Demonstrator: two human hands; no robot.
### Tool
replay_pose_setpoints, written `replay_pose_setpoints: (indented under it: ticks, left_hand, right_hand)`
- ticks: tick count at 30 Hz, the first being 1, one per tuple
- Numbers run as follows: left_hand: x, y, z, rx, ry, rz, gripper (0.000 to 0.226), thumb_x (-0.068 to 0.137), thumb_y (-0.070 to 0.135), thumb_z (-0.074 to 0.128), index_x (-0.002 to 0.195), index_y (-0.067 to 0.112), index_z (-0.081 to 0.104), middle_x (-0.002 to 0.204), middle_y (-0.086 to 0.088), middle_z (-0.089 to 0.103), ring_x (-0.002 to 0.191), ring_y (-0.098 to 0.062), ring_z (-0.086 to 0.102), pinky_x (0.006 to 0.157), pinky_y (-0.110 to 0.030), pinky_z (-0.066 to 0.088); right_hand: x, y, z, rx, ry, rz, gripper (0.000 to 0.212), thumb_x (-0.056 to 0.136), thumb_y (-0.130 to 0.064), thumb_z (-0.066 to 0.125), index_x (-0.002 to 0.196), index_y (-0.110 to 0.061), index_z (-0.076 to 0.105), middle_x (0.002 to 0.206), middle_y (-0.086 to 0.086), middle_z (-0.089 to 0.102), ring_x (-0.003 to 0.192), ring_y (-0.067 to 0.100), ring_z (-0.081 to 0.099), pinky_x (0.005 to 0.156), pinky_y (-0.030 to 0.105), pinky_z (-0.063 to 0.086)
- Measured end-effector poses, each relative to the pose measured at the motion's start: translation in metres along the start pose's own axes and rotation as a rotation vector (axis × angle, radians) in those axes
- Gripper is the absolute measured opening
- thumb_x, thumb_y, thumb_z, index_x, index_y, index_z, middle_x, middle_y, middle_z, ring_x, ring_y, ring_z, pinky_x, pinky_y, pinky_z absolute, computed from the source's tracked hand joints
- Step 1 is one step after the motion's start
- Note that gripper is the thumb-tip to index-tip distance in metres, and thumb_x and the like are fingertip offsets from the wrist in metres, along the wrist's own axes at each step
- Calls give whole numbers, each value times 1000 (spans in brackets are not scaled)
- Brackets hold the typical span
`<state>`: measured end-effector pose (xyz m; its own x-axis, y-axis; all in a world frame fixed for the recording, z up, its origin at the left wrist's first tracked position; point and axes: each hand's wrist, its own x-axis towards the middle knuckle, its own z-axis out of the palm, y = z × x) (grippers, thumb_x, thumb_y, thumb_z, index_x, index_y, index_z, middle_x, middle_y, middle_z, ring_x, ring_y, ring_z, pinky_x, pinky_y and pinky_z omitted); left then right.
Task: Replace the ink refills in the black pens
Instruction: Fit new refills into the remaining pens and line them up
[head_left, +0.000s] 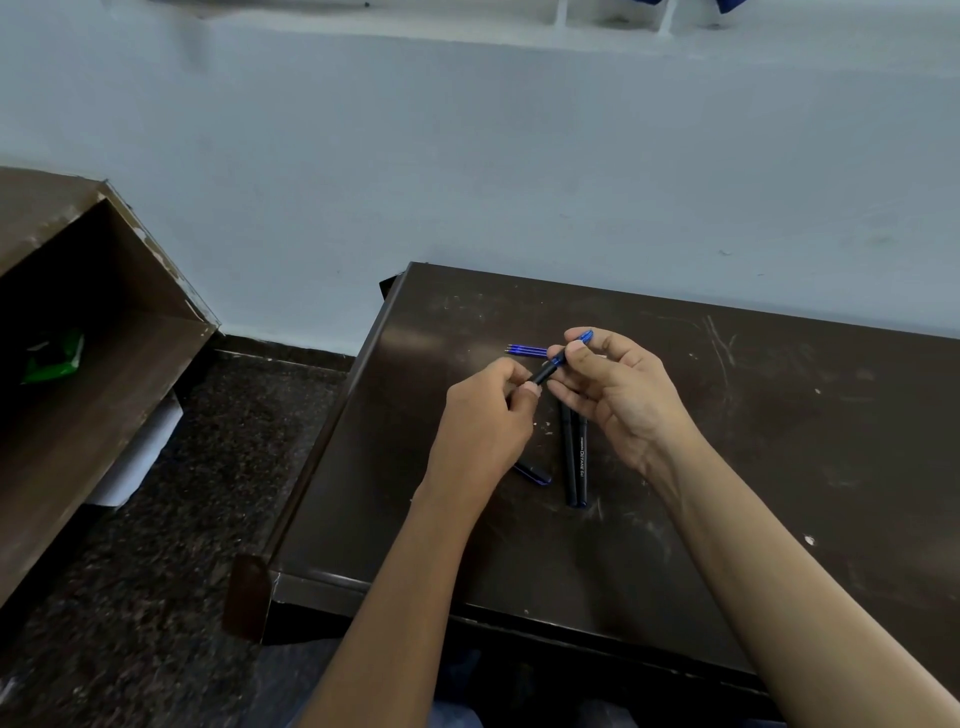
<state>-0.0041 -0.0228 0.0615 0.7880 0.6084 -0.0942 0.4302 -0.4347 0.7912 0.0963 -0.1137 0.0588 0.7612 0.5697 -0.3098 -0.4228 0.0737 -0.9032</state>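
Left hand curled round the black pen, right hand pinching its blue end, just above the table. Blue refills lie just beyond, with two more pens under the right hand. The open wooden box at left holds a green packet.

Black barrel w/ clear blue front end on held pen. Two pens on counter: black, white lettering. Refills blue. Counter dark brown, pale scratches & specks. Wall pale bluish white. Floor dark, speckled. Packet green, in brown shelf.
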Motion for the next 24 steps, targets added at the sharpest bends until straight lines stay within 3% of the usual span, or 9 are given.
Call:
replay_pose_setpoints:
  ticks: [3, 7, 13, 18, 24]
  left_hand:
    - [-1, 0, 1, -8, -15, -3, 17, 94, 29, 52, 104, 15, 58, 87, 6, 61, 65, 0, 52, 53, -9, 35]
    - [2, 1, 3, -58, -18, -53, 34, 101, 31, 36, 101, 11, 64, 85, 2, 64, 67, -1, 53, 58, -10, 36]
    - [-1, -1, 0, -17, 41, 29, 5, 92, 24, 55, 96, 20, 54, 84, 6, 59, 69, -3, 56, 56, -10, 37]
    - [2, 0, 3, -41, 26, -27, 28, 100, 28, 40, 98, 13, 63, 90, -1, 67, 68, -2, 55, 58, -9, 37]
    - [-1, -2, -1, -25, 86, 64, 12, 89, 19, 61, 100, 14, 60, 82, 8, 59, 71, -3, 57, 60, -10, 43]
  right_hand:
    - [0, 0, 1, 5, 0, 2, 12, 91, -4, 58, 102, -9, 62, 88, 8, 71, 68, 9, 70, 70, 26, 58]
    - [-1, 0, 2, 14, 11, 5, 9, 91, -5, 59, 99, -9, 63, 86, 8, 71, 66, 10, 70, 68, 25, 58]
    - [-1, 1, 2, 10, 7, 7, 9, 90, -5, 61, 98, -9, 64, 78, 3, 73, 67, 10, 70, 68, 26, 57]
    - [0, 2, 3, -12, 9, 11, 10, 89, -7, 63, 99, -9, 64, 78, 3, 73, 68, 12, 71, 72, 29, 58]
    - [0, 2, 3, -7, -1, 6, 9, 88, -8, 63, 97, -10, 64, 77, 1, 74, 68, 11, 70, 72, 28, 58]
